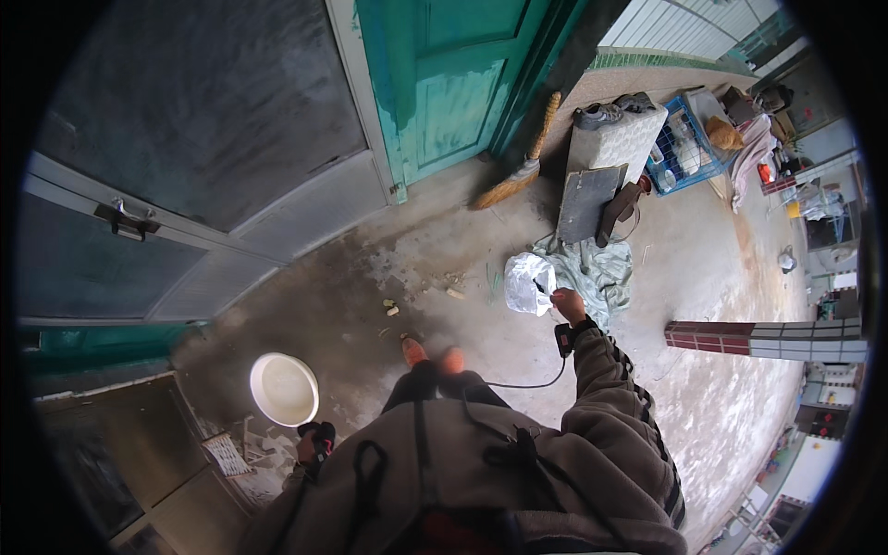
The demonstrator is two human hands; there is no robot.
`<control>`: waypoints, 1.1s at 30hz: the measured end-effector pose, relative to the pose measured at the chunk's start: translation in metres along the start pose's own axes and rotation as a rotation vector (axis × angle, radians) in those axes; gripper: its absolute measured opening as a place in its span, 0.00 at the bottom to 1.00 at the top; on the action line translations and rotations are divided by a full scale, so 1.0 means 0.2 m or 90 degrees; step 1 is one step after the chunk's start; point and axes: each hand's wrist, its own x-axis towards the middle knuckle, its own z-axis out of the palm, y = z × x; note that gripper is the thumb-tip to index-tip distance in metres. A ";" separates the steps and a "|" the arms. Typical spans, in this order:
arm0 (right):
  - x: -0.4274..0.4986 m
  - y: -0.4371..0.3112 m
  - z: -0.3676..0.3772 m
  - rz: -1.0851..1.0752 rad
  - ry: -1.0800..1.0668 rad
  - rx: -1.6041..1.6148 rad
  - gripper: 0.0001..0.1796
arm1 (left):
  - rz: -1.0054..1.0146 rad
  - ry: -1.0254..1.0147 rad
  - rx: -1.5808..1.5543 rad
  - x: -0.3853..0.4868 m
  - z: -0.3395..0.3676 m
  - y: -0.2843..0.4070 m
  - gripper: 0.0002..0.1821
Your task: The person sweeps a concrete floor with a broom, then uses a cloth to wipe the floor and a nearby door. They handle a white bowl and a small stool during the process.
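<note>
My right hand (569,305) grips the edge of a white plastic bag (528,283), which hangs open at my front right. Behind the bag, a crumpled greenish sheet or sack (600,274) lies on the concrete floor. A black device with a cable is strapped at my right wrist. My left hand (309,444) is low at my left side beside a black device; its fingers are mostly hidden. Just beyond it, a cream plastic basin (284,390) appears at the left; whether the hand touches its rim cannot be told.
A straw broom (517,177) leans by the green door (451,97). Shoes (598,116) rest on a pale block beside a dark board (590,203) and a blue wire crate (683,149). A tiled pillar (763,340) stands right. Small debris (454,293) and broken pieces lie on the floor.
</note>
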 end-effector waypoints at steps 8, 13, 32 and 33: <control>0.30 -0.24 -0.19 -0.049 -0.014 -0.104 0.22 | -0.314 0.042 -0.772 0.52 -0.07 0.30 0.18; 0.75 -0.40 -0.41 -0.064 -0.023 -0.224 0.24 | -0.221 0.115 -0.611 0.58 -0.21 0.51 0.18; 2.96 -0.55 -0.61 -0.544 0.188 -0.916 0.13 | -0.608 0.219 -0.752 0.17 0.04 1.86 0.12; 2.96 -0.58 -0.63 -0.545 0.151 -0.929 0.13 | -0.590 0.216 -0.776 0.16 0.08 1.88 0.11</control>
